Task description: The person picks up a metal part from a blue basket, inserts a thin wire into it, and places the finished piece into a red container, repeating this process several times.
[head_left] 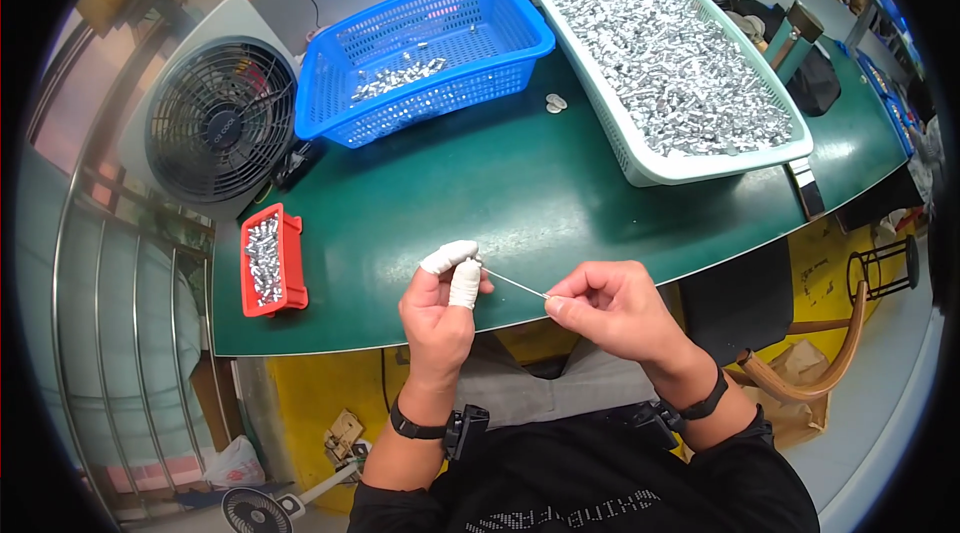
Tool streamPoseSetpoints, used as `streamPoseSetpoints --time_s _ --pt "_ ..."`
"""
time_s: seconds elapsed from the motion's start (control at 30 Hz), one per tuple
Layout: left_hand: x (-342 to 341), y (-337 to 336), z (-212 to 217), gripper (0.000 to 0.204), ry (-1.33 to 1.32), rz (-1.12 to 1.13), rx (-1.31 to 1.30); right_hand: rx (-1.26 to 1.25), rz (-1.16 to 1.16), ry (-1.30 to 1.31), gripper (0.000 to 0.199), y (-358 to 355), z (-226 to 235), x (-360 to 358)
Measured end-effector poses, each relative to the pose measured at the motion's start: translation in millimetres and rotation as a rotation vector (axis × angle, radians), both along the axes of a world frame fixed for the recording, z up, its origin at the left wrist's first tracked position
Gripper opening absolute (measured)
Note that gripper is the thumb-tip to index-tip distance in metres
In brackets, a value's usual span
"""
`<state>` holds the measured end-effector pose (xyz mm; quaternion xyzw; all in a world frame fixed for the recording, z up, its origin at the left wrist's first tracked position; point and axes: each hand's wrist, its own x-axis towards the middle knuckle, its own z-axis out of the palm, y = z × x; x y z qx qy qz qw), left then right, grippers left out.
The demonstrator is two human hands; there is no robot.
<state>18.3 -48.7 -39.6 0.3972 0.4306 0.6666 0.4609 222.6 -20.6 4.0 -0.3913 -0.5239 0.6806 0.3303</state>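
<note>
Over the near edge of the green table, my left hand (438,318) is closed in a pinch, its thumb and index finger wrapped in white tape. A small silvery metal part (478,261) shows between those fingertips, its exact shape too small to tell. From the right, my right hand (625,311) pinches a thin metal rod (515,281) between thumb and forefinger. The rod slants up leftward, and its far end meets the part at my left fingertips. Left of my hands stands a red bin (293,263) filled with small silvery metal parts (264,258).
A blue basket (440,98) with a few metal parts stands at the back, beside a pale green basket (690,171) heaped with them. A fan (222,118) is at the left. Two small oval pieces (556,103) lie on the table (420,193). A brush (805,188) lies at the right edge.
</note>
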Motion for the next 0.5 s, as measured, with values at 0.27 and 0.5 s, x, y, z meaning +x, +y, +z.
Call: streamPoseSetpoints --time_s 0.27,0.5 --pt "6 1 20 0.019 -0.227 -0.118 -0.015 -0.373 0.08 0.428 0.014 -1 -21 12" --pt "7 -7 21 0.019 0.298 0.133 -0.082 -0.113 0.01 0.142 0.011 -1 -11 4"
